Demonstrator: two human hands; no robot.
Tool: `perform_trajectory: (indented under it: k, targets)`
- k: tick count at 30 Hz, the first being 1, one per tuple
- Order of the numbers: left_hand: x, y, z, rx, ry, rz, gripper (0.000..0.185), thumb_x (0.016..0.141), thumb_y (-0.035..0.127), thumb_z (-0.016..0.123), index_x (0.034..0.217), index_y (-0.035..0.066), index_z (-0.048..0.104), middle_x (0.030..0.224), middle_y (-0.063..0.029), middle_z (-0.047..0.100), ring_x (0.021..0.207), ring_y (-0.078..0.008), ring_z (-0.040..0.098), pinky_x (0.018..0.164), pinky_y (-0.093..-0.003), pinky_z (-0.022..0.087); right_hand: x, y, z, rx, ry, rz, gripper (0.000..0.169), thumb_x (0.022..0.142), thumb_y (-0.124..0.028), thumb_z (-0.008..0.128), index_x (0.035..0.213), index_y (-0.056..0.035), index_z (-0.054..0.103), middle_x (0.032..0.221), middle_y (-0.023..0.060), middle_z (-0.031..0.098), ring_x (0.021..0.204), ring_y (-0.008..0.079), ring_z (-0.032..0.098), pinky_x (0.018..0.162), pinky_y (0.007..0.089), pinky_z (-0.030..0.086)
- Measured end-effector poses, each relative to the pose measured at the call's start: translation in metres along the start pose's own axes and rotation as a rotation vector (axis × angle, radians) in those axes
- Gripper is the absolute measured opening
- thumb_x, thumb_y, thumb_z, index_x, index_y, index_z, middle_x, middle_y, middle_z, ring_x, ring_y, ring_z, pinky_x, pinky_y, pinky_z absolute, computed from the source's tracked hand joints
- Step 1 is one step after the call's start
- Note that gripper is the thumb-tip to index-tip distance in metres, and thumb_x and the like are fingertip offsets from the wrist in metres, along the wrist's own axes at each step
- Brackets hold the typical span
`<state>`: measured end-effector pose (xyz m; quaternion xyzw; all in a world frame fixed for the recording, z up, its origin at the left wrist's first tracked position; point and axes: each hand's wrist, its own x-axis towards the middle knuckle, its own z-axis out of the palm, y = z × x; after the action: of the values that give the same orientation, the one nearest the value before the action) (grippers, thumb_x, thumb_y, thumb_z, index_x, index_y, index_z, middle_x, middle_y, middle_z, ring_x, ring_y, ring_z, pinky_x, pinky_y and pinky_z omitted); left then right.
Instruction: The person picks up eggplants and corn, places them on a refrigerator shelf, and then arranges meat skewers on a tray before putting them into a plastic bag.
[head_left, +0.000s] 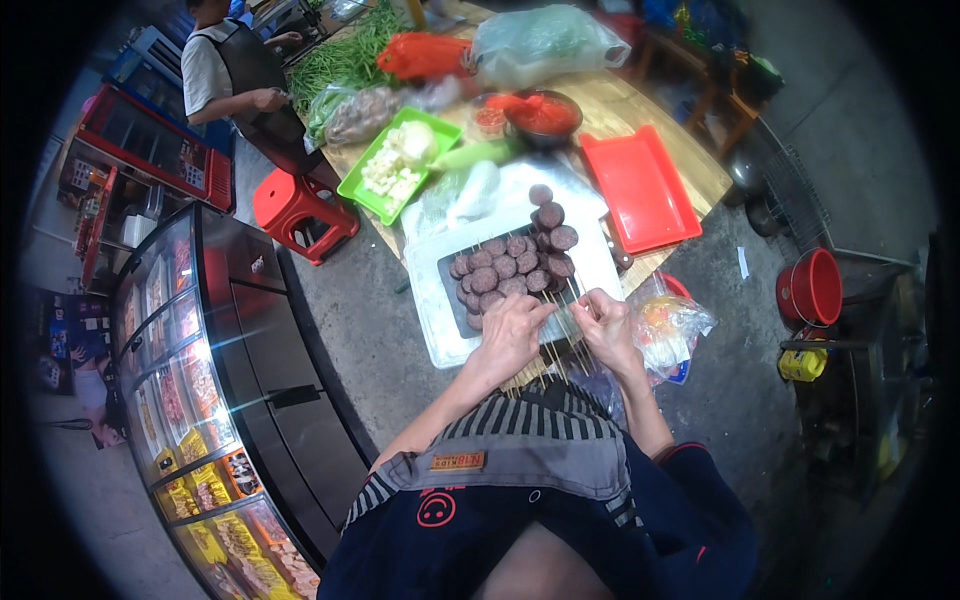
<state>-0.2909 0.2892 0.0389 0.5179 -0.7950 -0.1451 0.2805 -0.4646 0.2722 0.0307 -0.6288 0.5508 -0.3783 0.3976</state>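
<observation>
Dark, round slices of sausage (505, 265) on bamboo skewers lie piled in a white tray (431, 322) at the table's near edge. My left hand (514, 330) is over the tray's near side, its fingertips pinched at one of the skewers. Just to its right, my right hand (604, 326) grips a bamboo skewer (576, 289) between thumb and fingers. That skewer runs up toward the slices at the pile's right side. Several skewer ends (555, 356) stick out over the near rim, between my wrists. My fingers partly hide the lower slices.
A red tray (643, 191) sits right of the pile; a green tray (375, 176) holds pale cut pieces. A dark bowl (559, 135) stands behind. At left are a red stool (289, 206), a glass display fridge (180, 375) and another person (240, 82). A red bucket (810, 289) is right.
</observation>
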Motion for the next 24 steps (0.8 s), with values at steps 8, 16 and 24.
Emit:
perform_trajectory:
  k: [8,16,24]
  targets:
    - [-0.005,0.004,0.005,-0.091,-0.04,-0.119,0.029,0.07,-0.001,0.063,0.099,0.005,0.066,0.087,-0.0104,0.065,0.078,-0.0282,0.063,0.066,-0.0374,0.051,-0.007,0.026,0.0,-0.126,-0.031,0.007,0.02,0.081,-0.014,0.063,0.072,0.002,0.056,0.05,0.0138,0.045,0.045,0.0148,0.048,0.044,0.0322,0.038]
    - [-0.016,0.009,-0.008,-0.197,0.082,-0.147,0.022,0.074,-0.002,0.061,0.096,0.0,0.064,0.086,-0.0137,0.063,0.078,-0.029,0.061,0.068,-0.0353,0.049,-0.002,0.011,-0.007,-0.124,0.038,-0.08,0.026,0.089,-0.016,0.055,0.071,0.0024,0.054,0.051,0.0153,0.043,0.045,0.0171,0.044,0.045,0.0337,0.037]
    - [-0.033,0.007,-0.021,-0.249,0.186,-0.212,0.019,0.074,-0.004,0.061,0.093,0.0,0.064,0.081,-0.014,0.062,0.074,-0.0298,0.06,0.065,-0.0346,0.048,-0.013,-0.014,-0.005,-0.19,-0.079,-0.136,0.025,0.089,-0.014,0.053,0.071,0.0013,0.053,0.051,0.0189,0.046,0.046,0.0292,0.051,0.045,0.0391,0.038]
